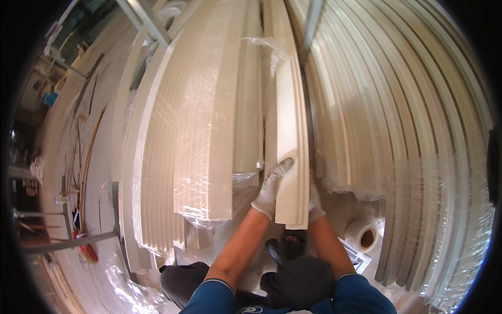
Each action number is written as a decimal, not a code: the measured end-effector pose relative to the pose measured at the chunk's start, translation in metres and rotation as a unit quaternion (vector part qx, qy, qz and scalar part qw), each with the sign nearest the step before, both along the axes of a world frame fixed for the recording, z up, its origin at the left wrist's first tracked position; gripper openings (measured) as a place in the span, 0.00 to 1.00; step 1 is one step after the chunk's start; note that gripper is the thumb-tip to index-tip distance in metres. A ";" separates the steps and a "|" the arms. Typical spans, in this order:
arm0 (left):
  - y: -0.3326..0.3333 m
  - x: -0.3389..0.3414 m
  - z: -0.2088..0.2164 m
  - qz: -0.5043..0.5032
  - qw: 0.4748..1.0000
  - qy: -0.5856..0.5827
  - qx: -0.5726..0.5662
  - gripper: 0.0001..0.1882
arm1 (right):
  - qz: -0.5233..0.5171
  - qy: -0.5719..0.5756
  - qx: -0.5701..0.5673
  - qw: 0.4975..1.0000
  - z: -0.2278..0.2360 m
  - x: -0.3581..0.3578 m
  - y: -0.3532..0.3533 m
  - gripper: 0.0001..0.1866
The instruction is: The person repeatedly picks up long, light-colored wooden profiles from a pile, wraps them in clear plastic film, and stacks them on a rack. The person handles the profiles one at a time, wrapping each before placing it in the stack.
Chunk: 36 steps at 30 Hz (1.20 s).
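Between my hands is a small stack of long, cream-coloured boards (292, 193), near ends toward me and the rest running away along a dark metal edge. My left hand (271, 187), in a pale work glove, grips the stack's left side with the thumb on the top board. On the other side my right hand (315, 203), also gloved, presses against the stack; its fingers are mostly hidden behind the boards. Loose clear wrap (272, 48) clings to the boards farther off.
Left of the stack lie plastic-wrapped bundles of cream boards (201, 157). More long wrapped boards (413, 141) fill the right side. A roll of clear film (361, 235) stands on the floor near my right forearm. Metal posts (144, 21) rise at the far left.
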State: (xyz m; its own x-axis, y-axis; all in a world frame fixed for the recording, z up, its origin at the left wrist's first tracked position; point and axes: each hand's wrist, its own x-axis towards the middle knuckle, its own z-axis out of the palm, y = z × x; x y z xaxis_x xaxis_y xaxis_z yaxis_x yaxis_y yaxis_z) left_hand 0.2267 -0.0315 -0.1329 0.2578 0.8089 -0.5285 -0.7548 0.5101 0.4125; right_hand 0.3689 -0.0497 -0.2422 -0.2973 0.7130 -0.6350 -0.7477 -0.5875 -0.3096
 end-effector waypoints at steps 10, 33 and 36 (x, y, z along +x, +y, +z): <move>-0.002 0.021 -0.031 0.027 0.997 -0.008 0.074 0.26 | 0.154 -0.141 0.228 0.951 0.114 0.024 -0.035 0.44; -0.003 -0.007 -0.017 -0.004 1.000 -0.009 0.007 0.22 | 0.128 -0.133 0.162 0.969 0.122 -0.010 -0.047 0.37; -0.003 -0.008 -0.009 0.003 1.000 -0.010 0.006 0.20 | 0.147 -0.128 0.188 0.963 0.124 -0.009 -0.047 0.34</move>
State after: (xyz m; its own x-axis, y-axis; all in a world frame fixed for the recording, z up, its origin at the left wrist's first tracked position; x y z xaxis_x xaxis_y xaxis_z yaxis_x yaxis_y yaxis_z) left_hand 0.2188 -0.0346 -0.1419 0.2645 0.8162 -0.5137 -0.7658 0.5015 0.4026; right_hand 0.3596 -0.0970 -0.1178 -0.3899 0.8157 -0.4273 -0.4369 -0.5723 -0.6940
